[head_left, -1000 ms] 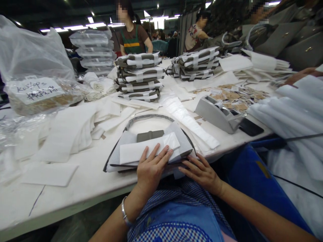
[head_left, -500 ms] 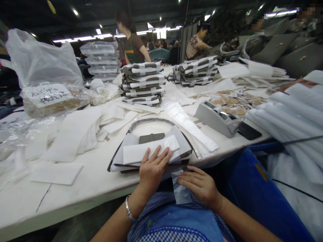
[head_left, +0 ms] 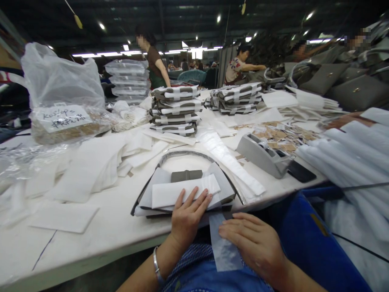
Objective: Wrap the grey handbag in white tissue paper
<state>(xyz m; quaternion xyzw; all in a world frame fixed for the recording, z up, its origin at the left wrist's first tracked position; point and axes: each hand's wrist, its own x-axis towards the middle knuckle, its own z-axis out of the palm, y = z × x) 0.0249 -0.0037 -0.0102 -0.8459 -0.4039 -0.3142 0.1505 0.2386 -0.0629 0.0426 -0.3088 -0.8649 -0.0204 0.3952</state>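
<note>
A handbag with a dark wrapped handle lies near the table's front edge, partly covered by pale wrapping sheets. Across its front is a folded white foam strip. My left hand rests on the strip's right part, fingers stretched out and holding nothing. Just below the table edge, my right hand has its fingers together along the right side of a translucent film piece; the thumb is hidden behind. This film hangs in front of my blue apron, its top close to the bag's lower edge.
Right of the bag are a plastic-film strip, a grey tape dispenser and a black phone. White foam sheets cover the left. Wrapped bags are stacked behind. A blue bin stands at right. Two co-workers are beyond.
The view has tilted slightly upward. My right hand and the film sit a little lower and nearer to me, with more film showing. My left hand stays on the foam strip.
</note>
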